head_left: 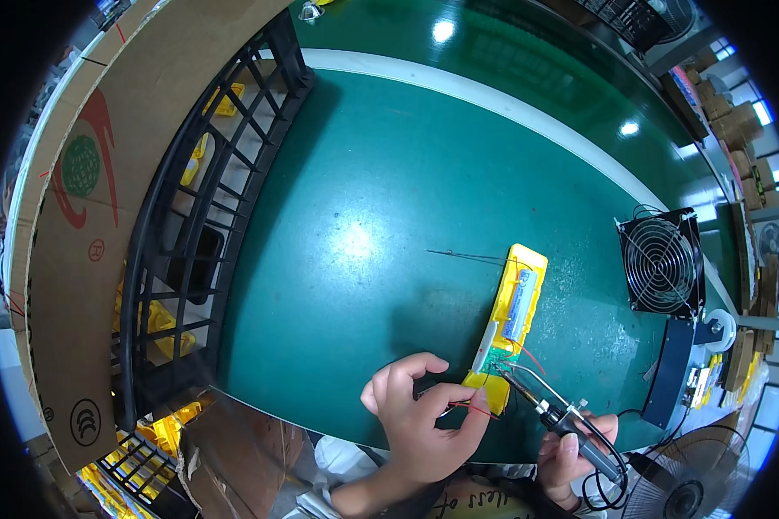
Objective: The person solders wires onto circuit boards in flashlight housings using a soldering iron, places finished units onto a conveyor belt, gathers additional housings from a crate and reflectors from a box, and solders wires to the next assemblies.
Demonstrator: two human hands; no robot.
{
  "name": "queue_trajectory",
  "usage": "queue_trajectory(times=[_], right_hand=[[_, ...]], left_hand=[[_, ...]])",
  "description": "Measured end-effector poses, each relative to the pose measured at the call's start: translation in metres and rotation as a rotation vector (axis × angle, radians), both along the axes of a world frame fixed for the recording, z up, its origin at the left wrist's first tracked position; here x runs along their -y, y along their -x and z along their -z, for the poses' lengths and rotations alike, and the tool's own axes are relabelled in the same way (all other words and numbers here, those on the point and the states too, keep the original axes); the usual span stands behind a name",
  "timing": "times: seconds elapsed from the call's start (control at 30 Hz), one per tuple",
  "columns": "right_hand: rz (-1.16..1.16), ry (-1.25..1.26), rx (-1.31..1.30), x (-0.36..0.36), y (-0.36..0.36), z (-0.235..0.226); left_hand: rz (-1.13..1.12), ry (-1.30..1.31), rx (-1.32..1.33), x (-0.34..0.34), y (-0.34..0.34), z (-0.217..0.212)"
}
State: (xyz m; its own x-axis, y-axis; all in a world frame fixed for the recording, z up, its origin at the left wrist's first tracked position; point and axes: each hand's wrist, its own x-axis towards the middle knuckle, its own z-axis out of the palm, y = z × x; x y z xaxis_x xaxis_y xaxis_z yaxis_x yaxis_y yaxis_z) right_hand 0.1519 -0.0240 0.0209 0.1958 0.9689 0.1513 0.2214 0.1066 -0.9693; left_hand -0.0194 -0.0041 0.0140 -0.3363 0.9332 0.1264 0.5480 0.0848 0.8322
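A long yellow plastic housing lies on the green bench in front of me. It holds a blue cylindrical battery and, nearer me, a small green circuit board. My right hand grips a soldering iron with a thin metal tube fixed alongside. The iron's tip is at the board; whether it touches cannot be made out. My left hand is closed in a pinch on thin wires, one red, beside the housing's near end. A loose red wire sticks out near the battery.
A black plastic crate with yellow parts stands at the left beside a cardboard box. At the right are a black square fan, a dark blue box and a white reel. A grey round fan sits lower right.
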Motion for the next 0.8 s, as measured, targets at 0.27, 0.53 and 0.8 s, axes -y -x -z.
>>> queue_trajectory(times=[0.27,0.53,0.8], right_hand=[[0.003,0.02,0.001,-0.001,0.0007,-0.0005],[0.012,-0.018,-0.02,-0.0008,0.0004,0.0009],[-0.009,-0.004,-0.031,-0.0007,-0.0001,0.0008]], left_hand=[[0.0,0.001,0.012,-0.0006,0.0007,-0.0009],[0.029,0.031,0.015,-0.0015,0.0021,-0.0034],[0.033,0.044,0.021,-0.0016,0.0024,-0.0042]])
